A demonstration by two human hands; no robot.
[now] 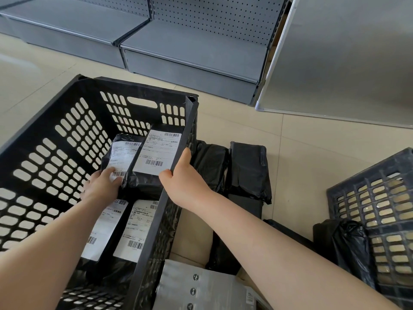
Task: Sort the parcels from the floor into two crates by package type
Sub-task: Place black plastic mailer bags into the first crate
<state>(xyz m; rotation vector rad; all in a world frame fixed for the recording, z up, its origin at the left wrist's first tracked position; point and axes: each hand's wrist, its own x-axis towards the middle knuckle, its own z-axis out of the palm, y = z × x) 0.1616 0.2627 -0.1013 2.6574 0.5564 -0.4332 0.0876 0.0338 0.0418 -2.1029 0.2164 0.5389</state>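
Note:
A large black slotted crate (pixel 55 135) stands in front of me with several black bag parcels with white labels lying in it. My left hand (pixel 101 186) reaches inside and holds one of them, a black parcel (pixel 121 156), by its near end. Beside it lies another labelled black parcel (pixel 156 153). My right hand (pixel 181 175) grips the crate's right rim (pixel 190 121). More black bag parcels (pixel 248 168) lie on the floor to the right of the crate. A second dark crate (pixel 380 198) stands at the far right.
A grey-silver mailer (pixel 201 287) and a brown cardboard parcel (pixel 194 233) lie on the floor near my right arm. Another black bag (pixel 344 245) leans on the second crate. Grey metal shelving (pixel 190 52) lines the back, with a metal panel (pixel 346 63) at the right.

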